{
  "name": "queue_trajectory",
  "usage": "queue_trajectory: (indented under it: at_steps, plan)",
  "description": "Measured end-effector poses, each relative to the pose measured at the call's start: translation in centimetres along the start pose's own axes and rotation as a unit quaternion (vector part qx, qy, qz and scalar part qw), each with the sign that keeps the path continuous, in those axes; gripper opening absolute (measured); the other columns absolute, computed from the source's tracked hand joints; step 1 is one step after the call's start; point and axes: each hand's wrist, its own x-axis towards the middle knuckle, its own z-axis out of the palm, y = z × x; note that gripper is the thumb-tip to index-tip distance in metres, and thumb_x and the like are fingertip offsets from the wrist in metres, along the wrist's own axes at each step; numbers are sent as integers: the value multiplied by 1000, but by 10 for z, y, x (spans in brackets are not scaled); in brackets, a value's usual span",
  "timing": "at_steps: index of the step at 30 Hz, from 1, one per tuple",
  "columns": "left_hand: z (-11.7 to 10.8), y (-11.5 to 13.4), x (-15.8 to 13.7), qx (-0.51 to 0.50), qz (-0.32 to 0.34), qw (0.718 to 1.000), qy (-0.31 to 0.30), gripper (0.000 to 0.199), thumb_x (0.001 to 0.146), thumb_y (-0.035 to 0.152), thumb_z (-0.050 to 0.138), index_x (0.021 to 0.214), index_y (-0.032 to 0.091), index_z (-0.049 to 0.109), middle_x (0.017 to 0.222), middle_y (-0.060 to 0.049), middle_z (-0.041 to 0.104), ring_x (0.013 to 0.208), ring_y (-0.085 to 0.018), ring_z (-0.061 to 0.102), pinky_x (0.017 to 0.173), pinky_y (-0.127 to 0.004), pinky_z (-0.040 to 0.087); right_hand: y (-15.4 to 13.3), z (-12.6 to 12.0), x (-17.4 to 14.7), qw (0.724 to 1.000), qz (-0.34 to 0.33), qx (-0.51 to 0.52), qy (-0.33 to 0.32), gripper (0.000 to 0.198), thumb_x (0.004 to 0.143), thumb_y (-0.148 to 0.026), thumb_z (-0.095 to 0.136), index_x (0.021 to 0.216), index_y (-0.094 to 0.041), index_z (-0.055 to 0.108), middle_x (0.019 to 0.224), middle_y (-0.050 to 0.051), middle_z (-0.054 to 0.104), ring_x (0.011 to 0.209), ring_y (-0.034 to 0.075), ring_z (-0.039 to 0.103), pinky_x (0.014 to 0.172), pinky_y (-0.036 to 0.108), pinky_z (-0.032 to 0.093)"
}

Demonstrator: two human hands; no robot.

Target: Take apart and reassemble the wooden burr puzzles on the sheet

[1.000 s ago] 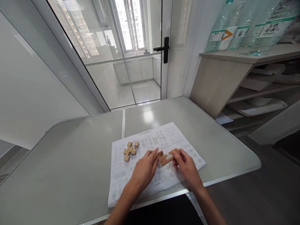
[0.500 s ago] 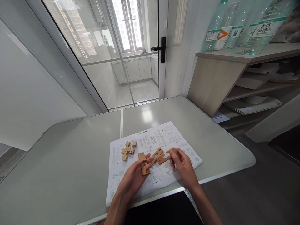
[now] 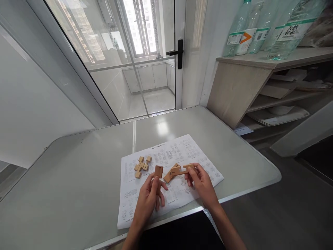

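My left hand point(image 3: 150, 194) is closed around a wooden puzzle piece point(image 3: 159, 172), which it holds upright with the top end showing; the lower part is hidden by fingers. Between the thumb and fingers of my right hand point(image 3: 201, 180) is a notched wooden puzzle piece point(image 3: 177, 171) marked with a 1, its notch facing up. Behind that piece another wooden piece point(image 3: 169, 176), marked 2, lies slanted on the printed sheet point(image 3: 182, 194). Left of these, several small notched wooden pieces point(image 3: 142, 166) lie in a cluster on the sheet.
The sheet of diagrams lies on a grey table point(image 3: 78, 187) with a metal edge. A glass door point(image 3: 145, 83) with a black handle point(image 3: 179, 53) stands beyond it. At right is a shelf unit point(image 3: 236, 93) with plastic bottles point(image 3: 282, 41) on top.
My left hand has turned its piece more upright, thumb now across the front. My right hand has tilted its piece flatter, notch upward, in front of the piece marked 2.
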Motion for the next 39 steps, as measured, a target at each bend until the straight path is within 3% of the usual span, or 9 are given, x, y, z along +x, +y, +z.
queue_trajectory:
  at_steps: [3,6,14,21,25,30,33,37,39]
  plan:
    - [-1,-7,1,64,24,997,34,48,103,66,45,106,19,56,71,3,56,45,-8,43,41,-21,31,3,1,1,1000,-3,2,14,40,100,-60,61,108,-21,63,83,2,69,57,13,54,55,27,45]
    - [0,-12,1,92,50,993,51,43,105,61,44,101,20,55,71,4,48,56,-12,43,52,-24,36,4,2,1,999,-9,-9,41,41,98,-60,63,114,-22,62,85,3,71,59,14,56,54,27,46]
    - [-1,-14,-3,144,65,987,41,36,108,52,40,118,19,53,83,1,52,61,-13,40,61,-27,37,1,3,1,999,-14,-17,42,44,98,-60,63,118,-22,61,84,3,72,60,15,57,55,27,48]
    - [-2,-22,0,104,72,991,55,51,108,49,39,150,21,42,119,-9,64,61,-12,48,59,-29,43,5,3,1,999,-12,-32,29,44,100,-60,60,120,-22,59,85,3,71,60,15,58,56,27,48]
    - [-3,-23,-1,121,65,989,57,60,107,48,42,159,19,36,117,-10,68,65,-15,54,61,-30,45,8,4,1,995,-22,-86,47,42,102,-59,55,123,-22,57,91,5,74,68,18,64,63,31,53]
    - [-2,-20,-2,116,65,989,67,58,107,48,44,159,22,38,123,-10,68,68,-15,57,63,-31,47,11,6,2,974,-30,-201,98,48,103,-55,51,137,-21,55,109,10,76,89,25,72,78,37,57]
    - [-1,-21,-1,98,67,991,65,56,107,47,44,158,24,38,131,-11,65,68,-14,56,62,-31,47,12,9,2,962,-51,-235,126,58,101,-51,54,149,-18,48,112,12,73,88,25,71,76,38,59]
    - [0,-23,-2,87,64,992,64,50,107,48,44,150,22,40,132,-13,64,69,-14,56,59,-29,46,12,9,0,922,-124,-324,170,42,100,-42,55,136,-20,57,112,12,62,87,25,65,76,41,60]
    - [-1,-25,-1,78,67,993,64,43,107,48,44,142,22,43,131,-13,64,70,-13,56,59,-27,46,10,7,1,901,-183,-371,129,31,101,-34,55,128,-22,61,118,13,59,100,27,65,86,45,60]
